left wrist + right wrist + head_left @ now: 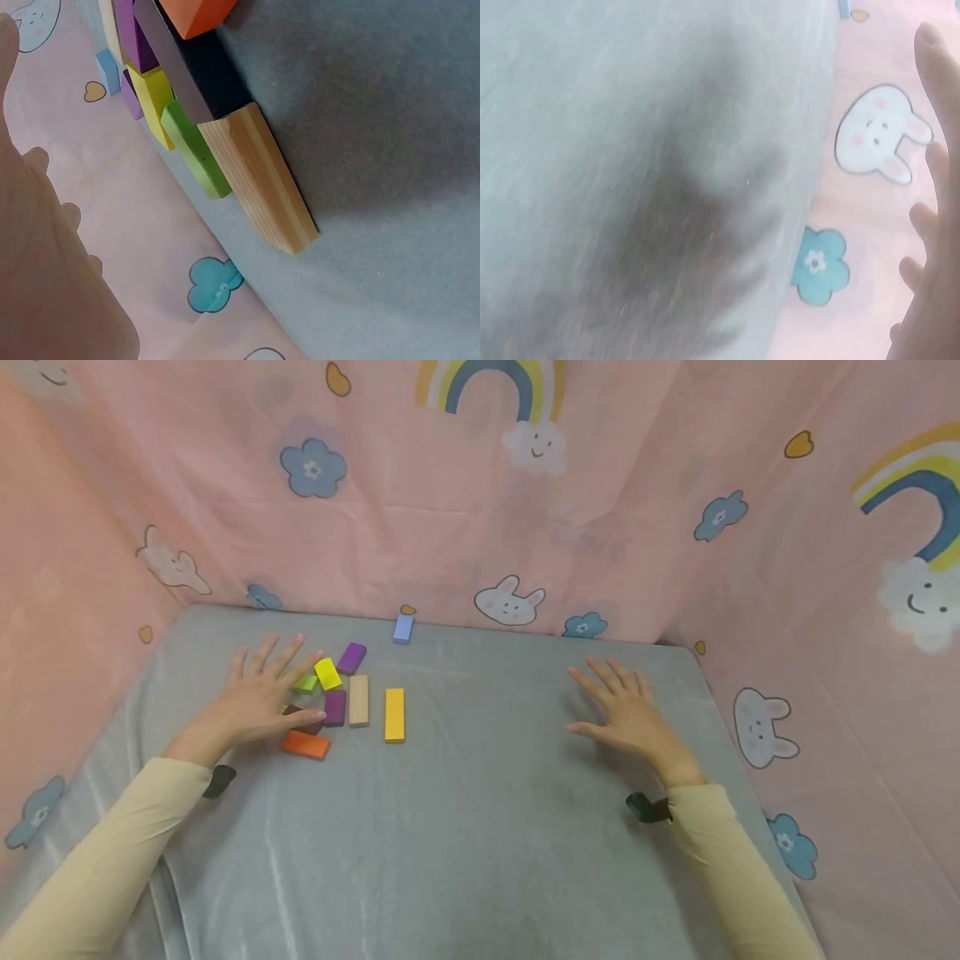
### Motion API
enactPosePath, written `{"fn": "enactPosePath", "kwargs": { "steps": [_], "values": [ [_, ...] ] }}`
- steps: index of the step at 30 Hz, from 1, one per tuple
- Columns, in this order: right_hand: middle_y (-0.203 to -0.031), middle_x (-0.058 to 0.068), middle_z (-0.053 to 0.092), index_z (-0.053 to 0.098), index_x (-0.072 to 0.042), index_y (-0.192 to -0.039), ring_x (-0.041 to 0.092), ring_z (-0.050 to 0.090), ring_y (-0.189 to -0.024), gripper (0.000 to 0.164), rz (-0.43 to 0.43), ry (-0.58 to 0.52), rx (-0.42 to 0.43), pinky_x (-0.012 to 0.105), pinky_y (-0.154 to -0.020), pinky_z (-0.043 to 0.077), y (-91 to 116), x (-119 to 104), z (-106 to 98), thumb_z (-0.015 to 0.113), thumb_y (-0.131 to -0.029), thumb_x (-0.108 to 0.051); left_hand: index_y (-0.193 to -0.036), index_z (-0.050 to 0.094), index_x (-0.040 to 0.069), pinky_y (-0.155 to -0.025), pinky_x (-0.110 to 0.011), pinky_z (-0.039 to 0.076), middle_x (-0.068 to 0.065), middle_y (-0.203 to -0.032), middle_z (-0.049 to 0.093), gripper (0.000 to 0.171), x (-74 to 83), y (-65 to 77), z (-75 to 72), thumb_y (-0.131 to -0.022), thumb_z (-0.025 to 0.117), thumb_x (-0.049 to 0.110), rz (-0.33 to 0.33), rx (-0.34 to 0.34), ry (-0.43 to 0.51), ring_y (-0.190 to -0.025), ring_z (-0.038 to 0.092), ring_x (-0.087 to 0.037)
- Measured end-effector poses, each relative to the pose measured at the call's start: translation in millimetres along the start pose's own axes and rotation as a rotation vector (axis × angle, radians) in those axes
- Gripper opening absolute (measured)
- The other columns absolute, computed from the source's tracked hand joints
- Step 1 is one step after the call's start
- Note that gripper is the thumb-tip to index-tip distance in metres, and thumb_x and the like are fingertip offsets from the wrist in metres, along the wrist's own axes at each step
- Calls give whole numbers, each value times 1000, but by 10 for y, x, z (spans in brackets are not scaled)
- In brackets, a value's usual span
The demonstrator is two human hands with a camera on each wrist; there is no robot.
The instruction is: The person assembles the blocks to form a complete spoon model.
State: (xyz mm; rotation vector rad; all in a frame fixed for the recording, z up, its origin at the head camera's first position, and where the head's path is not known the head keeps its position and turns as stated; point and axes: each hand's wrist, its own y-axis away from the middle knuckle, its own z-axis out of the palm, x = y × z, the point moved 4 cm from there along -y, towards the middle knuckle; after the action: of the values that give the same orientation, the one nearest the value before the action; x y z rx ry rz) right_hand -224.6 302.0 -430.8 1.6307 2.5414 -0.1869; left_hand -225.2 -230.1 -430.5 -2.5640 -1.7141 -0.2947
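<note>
My left hand (258, 700) hovers with fingers spread over the left part of a loose group of blocks and holds nothing. Around it lie an orange block (306, 745), a dark block (214, 75), a green block (306, 683) and a bright yellow block (327, 674). A wooden block (259, 180), mostly hidden by the hand in the head view, shows in the left wrist view. Two purple blocks (352, 658) and a pale wood block (359, 701) sit just right of these. Over the cloth's right side hangs my right hand (626, 714), fingers spread, holding nothing, its shadow beneath.
A golden-yellow block (394, 716) stands apart right of the group. Near the back edge lies a light blue block (403, 628). Grey cloth (480, 827) covers the table, and a pink printed curtain (630, 527) encloses its back and sides.
</note>
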Motion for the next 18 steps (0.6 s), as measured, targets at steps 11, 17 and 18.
{"fn": "enactPosePath", "kwargs": {
  "steps": [11,17,18],
  "values": [
    [-169,3,12,14,-40,-158,38,9,-155,94,-45,-23,-29,71,-119,3,-228,-267,31,63,-83,-69,-160,12,27,-114,-76,-7,-12,-169,-1,93,1,-20,6,-87,57,66,4,-10,36,-153,-5,-46],
    [-168,4,16,14,-34,-159,36,15,-154,98,-105,-7,-28,68,-120,7,-387,-461,105,64,-82,-69,-160,10,28,-115,-75,-7,-13,-169,-1,94,19,-19,15,-88,57,65,9,-15,41,-153,-5,-45],
    [-168,4,16,14,-34,-159,36,14,-154,98,-112,-9,-28,68,-121,7,-414,-491,122,65,-82,-69,-160,10,28,-115,-75,-7,-13,-169,-1,94,25,-23,17,-88,57,65,9,-13,39,-153,-5,-46]
  ]
}}
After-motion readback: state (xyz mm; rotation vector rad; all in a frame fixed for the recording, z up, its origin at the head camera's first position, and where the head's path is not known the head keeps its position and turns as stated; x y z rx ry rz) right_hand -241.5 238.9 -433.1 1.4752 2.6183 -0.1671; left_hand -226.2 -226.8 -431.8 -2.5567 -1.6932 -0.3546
